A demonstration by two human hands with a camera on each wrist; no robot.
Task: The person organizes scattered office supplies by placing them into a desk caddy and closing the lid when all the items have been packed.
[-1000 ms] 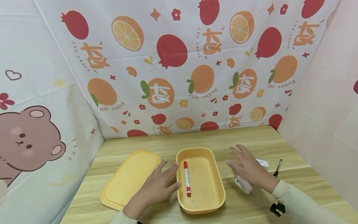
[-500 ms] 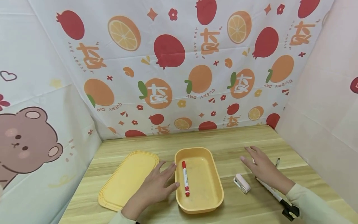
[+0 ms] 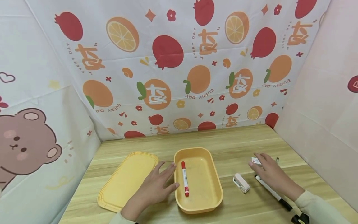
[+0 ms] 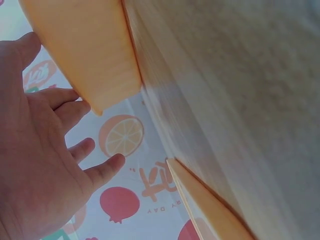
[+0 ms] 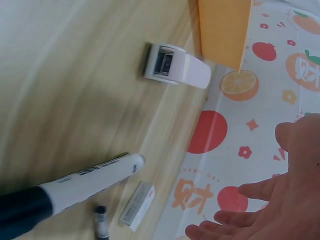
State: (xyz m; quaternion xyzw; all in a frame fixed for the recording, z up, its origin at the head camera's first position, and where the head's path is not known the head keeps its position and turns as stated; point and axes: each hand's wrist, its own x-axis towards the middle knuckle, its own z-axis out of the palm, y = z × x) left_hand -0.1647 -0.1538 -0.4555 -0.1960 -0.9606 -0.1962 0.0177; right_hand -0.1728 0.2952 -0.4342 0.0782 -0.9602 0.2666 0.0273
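Note:
A yellow rectangular box (image 3: 198, 183) stands on the table with a red-and-white marker (image 3: 185, 179) lying inside along its left side. My left hand (image 3: 156, 185) is at the box's left wall, fingers spread, fingertips at the rim in the left wrist view. Over the table's right part my right hand (image 3: 271, 174) hovers with loose fingers and holds nothing. Under and beside it are a small white box (image 3: 255, 161), partly hidden by the fingers, and a black-and-white marker (image 3: 269, 188). A pale pink stapler (image 3: 241, 183) lies between that hand and the yellow box.
A flat yellow lid (image 3: 128, 180) lies left of the box, partly behind my left hand. A thin dark pen (image 5: 101, 222) lies beyond the black-and-white marker, mostly covered by my right hand in the head view. Printed cloth (image 3: 167, 77) walls the table in.
My right hand has moved to the right, away from the yellow box and past the stapler, over the small white box. The left hand has stayed at the yellow box's side.

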